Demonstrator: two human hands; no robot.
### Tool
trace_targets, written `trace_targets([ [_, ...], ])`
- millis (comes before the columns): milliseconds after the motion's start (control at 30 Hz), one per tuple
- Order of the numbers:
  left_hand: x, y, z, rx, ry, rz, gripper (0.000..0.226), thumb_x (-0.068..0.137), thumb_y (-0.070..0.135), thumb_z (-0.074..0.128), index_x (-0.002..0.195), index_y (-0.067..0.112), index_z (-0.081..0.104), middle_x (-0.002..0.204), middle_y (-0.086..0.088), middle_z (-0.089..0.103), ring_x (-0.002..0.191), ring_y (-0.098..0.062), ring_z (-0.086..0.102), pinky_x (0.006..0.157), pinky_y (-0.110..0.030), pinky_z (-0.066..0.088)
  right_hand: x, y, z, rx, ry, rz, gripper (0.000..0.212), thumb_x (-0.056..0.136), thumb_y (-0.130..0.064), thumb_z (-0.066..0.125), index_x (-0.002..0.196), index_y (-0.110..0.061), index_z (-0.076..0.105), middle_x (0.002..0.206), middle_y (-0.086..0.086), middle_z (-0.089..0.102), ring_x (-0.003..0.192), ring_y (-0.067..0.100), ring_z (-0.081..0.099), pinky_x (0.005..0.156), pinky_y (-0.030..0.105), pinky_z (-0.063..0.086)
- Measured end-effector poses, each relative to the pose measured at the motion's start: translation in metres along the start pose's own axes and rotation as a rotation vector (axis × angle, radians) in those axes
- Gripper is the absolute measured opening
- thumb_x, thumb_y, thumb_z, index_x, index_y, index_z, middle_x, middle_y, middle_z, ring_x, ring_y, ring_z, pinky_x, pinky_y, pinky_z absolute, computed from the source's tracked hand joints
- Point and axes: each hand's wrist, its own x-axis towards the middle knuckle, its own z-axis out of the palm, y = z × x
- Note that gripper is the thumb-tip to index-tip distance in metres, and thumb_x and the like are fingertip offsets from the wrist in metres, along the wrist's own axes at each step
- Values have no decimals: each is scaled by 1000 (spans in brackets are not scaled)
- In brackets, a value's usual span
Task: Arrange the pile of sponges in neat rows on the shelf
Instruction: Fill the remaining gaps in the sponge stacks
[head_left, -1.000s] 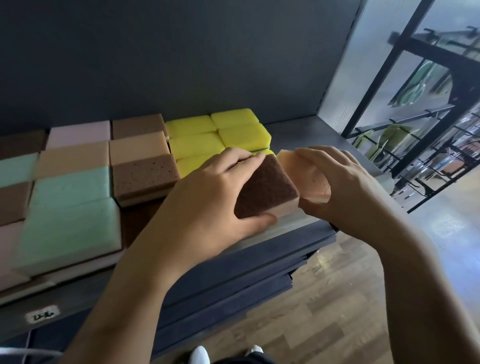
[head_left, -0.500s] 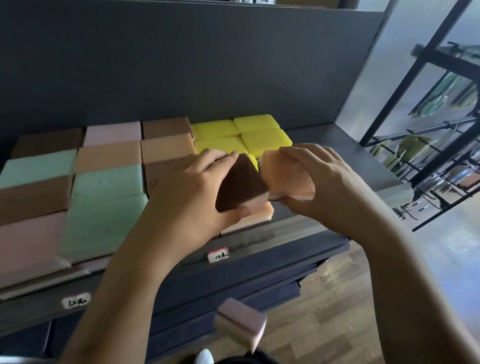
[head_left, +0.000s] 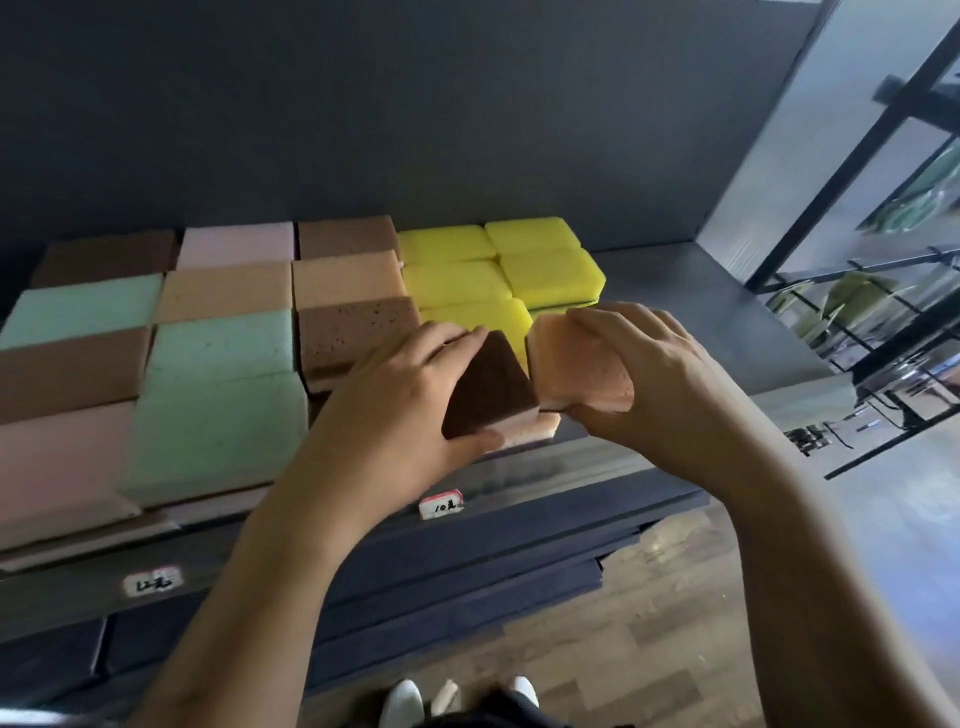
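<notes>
Yellow sponges (head_left: 498, 270) glow against the dark grey shelf (head_left: 701, 312). Left of the yellow sponges lie mint green sponges (head_left: 218, 405), a pore-speckled brown sponge (head_left: 353, 332), peach sponges (head_left: 223, 291) and a pale pink sponge (head_left: 239, 244). In front of the yellow sponges are a dark brown sponge (head_left: 491, 387) with a pale pink base, a speckled peach-orange sponge (head_left: 582, 371), and a white label (head_left: 440, 505) with black handwriting.

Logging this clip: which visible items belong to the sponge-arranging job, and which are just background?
Job:
left hand holding brown sponge
right hand holding orange sponge
green sponges and yellow sponges in rows
shelf

Background:
price label
black metal frame
wooden floor
white shoes
</notes>
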Motion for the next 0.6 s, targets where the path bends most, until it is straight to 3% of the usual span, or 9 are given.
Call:
trace_targets([
  [267,7,11,12,39,-15,-30,84,75,46,75,147,20,39,140,9,45,117,-15,50,98,-33,44,-2,19,-4,16,-29,-28,77,75,-41,79,142,-20,47,143,-2,50,128,26,47,101,45,42],
  [467,14,11,18,118,-62,-44,84,78,40,75,149,21,34,146,7,41,128,-14,41,106,-31,32,-3,34,-6,33,-29,-27,77,74,-40,81,141,-19,48,142,0,51,128,27,48,100,46,44],
  [600,18,13,21,174,-76,-51,84,77,38,77,148,19,37,146,3,42,131,-19,41,107,-35,32,-4,38,-4,51,-33,-41,77,74,-38,81,141,-19,48,141,0,52,127,27,48,101,47,44],
])
